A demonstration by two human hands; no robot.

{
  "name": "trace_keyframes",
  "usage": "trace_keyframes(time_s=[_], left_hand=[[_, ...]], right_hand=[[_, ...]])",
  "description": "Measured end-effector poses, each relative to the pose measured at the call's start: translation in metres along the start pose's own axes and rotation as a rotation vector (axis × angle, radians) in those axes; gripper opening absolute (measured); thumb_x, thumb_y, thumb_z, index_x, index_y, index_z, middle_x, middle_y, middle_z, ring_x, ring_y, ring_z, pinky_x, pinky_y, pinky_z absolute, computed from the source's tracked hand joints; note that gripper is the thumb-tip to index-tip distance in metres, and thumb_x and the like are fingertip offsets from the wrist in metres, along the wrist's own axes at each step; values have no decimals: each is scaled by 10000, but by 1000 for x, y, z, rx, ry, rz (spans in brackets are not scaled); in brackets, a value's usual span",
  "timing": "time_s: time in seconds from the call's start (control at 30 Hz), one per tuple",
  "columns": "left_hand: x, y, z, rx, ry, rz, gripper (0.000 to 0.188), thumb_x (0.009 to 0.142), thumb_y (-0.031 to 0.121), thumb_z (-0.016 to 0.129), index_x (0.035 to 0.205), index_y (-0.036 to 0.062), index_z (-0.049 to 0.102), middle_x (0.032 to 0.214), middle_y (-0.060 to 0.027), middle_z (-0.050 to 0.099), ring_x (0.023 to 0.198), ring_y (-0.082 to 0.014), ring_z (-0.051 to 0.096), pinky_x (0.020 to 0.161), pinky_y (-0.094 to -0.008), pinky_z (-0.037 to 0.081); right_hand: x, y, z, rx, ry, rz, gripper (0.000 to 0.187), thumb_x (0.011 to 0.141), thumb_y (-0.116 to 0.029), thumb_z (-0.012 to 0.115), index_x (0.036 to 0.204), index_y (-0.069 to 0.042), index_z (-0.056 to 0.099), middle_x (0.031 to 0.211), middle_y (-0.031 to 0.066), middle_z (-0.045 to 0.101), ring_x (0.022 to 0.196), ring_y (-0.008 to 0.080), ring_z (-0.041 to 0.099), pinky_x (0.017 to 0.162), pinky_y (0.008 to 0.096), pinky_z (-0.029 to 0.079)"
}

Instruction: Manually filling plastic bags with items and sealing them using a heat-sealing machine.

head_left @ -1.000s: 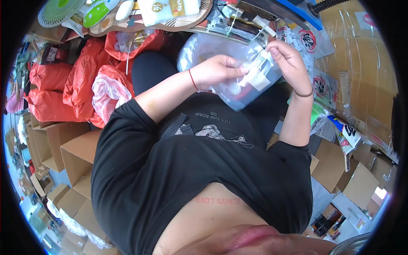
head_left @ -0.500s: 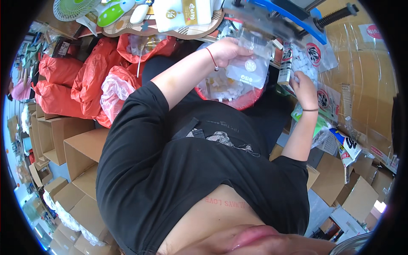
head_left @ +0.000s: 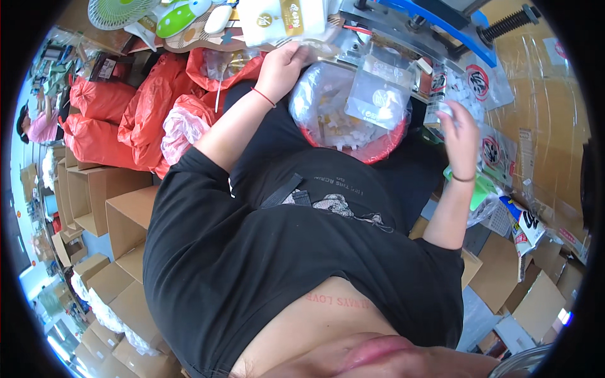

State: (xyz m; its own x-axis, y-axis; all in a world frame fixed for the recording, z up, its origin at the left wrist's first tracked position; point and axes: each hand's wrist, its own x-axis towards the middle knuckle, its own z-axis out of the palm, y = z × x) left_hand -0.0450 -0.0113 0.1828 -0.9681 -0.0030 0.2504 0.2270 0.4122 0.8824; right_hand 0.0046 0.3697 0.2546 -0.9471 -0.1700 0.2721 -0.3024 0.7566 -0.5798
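My left hand (head_left: 282,70) is at the table's front edge, fingers closed on a see-through plastic piece (head_left: 321,50) whose kind I cannot make out. To its right, a clear plastic bag (head_left: 381,91) with white print hangs from the machine's edge, apart from both hands. Below that bag stands a red-rimmed bin (head_left: 382,150) with a clear liner and many small white and yellowish scraps inside. My right hand (head_left: 462,138) is raised at the right, thumb and forefinger pinching a small white piece (head_left: 445,109) beside a pile of similar white pieces (head_left: 469,97).
A blue-framed machine (head_left: 435,25) with a large spring stands at the back right, next to a taped cardboard box (head_left: 542,120). White printed packs (head_left: 277,22) and a green fan (head_left: 120,12) lie at the back left. Red bags (head_left: 142,107) and open cartons (head_left: 129,217) crowd the left.
My left hand has left the printed clear bag, which now hangs at the machine, and moved left to the table edge. My right hand has lifted slightly from the white pieces.
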Motion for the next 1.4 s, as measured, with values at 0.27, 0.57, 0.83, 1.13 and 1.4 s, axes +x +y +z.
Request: trace_keyframes(time_s=[0.27, 0.57, 0.83, 1.13, 1.4], left_hand=[[-25, 71, 46, 43, -424, -91, 240, 872, 260, 741, 930, 28, 734, 685, -34, 676, 622, -70, 596, 610, -265, 488], [-51, 87, 84, -725, -790, -494, 248, 956, 258, 647, 925, 23, 720, 781, -19, 685, 763, -78, 650, 709, -239, 541], [-48, 75, 98, -555, -824, -428, 271, 954, 260, 652, 1046, 8, 690, 878, -33, 710, 771, -77, 649, 732, -239, 535], [-55, 87, 96, -949, -889, -744, 245, 923, 152, 670, 1121, 7, 660, 1015, -75, 712, 891, -125, 683, 784, -260, 543], [16, 59, 87, -905, -623, -648, 241, 834, 67, 732, 1054, -16, 677, 977, -88, 718, 870, -147, 684, 771, -292, 553]], right_hand=[[44, -68, 35, 252, 58, -170, 166, 956, -155, 611, 1006, -1, 647, 849, 78, 645, 816, 168, 616, 761, 293, 480], [44, -46, 3, 186, -228, -227, 244, 978, -227, 597, 939, 10, 643, 807, 46, 627, 729, 116, 564, 679, 262, 454], [36, -53, 4, 165, -175, 22, 295, 1003, -257, 550, 946, 17, 643, 790, 43, 616, 745, 138, 566, 701, 266, 450], [39, -17, -3, 221, -248, -94, 280, 976, -268, 567, 1079, -14, 628, 910, 122, 643, 851, 263, 622, 785, 344, 486], [24, 44, 2, -563, -221, 125, 339, 858, -170, 632, 1178, -70, 579, 1086, 197, 604, 1016, 401, 575, 832, 438, 480]])
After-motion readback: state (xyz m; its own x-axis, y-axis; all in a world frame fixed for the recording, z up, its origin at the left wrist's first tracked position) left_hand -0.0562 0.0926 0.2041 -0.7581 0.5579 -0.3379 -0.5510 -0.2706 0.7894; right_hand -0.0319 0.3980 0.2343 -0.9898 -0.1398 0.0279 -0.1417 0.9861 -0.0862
